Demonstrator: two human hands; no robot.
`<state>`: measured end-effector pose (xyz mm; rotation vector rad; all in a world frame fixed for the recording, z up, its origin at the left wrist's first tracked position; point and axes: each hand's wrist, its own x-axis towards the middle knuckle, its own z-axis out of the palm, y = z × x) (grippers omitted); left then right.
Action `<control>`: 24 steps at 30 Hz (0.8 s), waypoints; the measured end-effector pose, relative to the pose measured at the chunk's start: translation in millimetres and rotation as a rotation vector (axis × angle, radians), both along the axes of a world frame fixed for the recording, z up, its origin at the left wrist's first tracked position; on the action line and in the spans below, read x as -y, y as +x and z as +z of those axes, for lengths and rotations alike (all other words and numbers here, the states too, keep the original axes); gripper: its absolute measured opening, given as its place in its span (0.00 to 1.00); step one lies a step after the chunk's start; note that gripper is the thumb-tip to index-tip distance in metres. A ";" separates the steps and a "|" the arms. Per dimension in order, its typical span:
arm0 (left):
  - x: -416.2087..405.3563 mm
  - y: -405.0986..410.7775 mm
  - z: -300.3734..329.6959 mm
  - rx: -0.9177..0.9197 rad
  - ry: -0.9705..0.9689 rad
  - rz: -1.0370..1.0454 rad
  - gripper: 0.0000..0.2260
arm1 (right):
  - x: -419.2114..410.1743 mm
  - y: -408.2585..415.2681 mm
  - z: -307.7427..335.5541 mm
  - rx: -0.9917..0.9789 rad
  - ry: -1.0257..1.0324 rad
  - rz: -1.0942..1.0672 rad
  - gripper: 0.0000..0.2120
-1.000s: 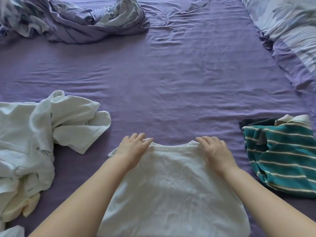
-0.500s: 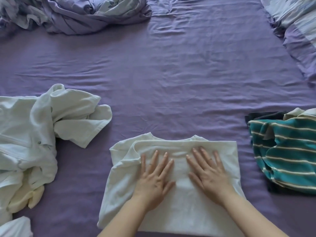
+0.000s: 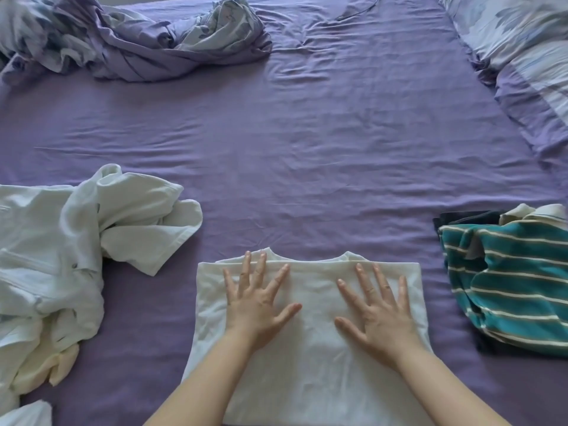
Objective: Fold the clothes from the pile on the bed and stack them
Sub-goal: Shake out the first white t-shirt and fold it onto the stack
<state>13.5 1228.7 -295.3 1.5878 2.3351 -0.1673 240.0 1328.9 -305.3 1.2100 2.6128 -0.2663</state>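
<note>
A folded white T-shirt (image 3: 313,358) lies flat on the purple bed sheet (image 3: 307,149) just in front of me, its neckline at the far edge. My left hand (image 3: 258,299) presses flat on its left half, fingers spread and straight. My right hand (image 3: 376,305) presses flat on its right half the same way. A loose pile of white and cream clothes (image 3: 61,265) sits to the left. At the right edge lies a stack topped by a teal striped garment (image 3: 507,290), with dark and cream fabric beneath it.
A crumpled purple and floral duvet (image 3: 138,35) is bunched at the far left. A floral pillow (image 3: 528,56) lies at the far right corner. Another bit of white fabric (image 3: 24,415) shows at the bottom left.
My hands brought the shirt's top edge over into a fold, then went flat on it. Since half a second ago they have spread wider apart across the folded shirt.
</note>
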 end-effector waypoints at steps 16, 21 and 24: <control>35.2 179.7 15.0 0.058 -0.027 -0.219 0.36 | 90.7 94.3 28.7 -0.237 -0.077 -0.272 0.21; 35.5 195.1 26.0 0.211 0.066 -0.175 0.33 | 74.4 87.3 32.9 -0.599 -0.368 -0.677 0.34; 39.7 210.7 26.6 0.434 0.144 -0.103 0.38 | 54.5 82.9 40.4 -0.775 -0.554 -0.838 0.38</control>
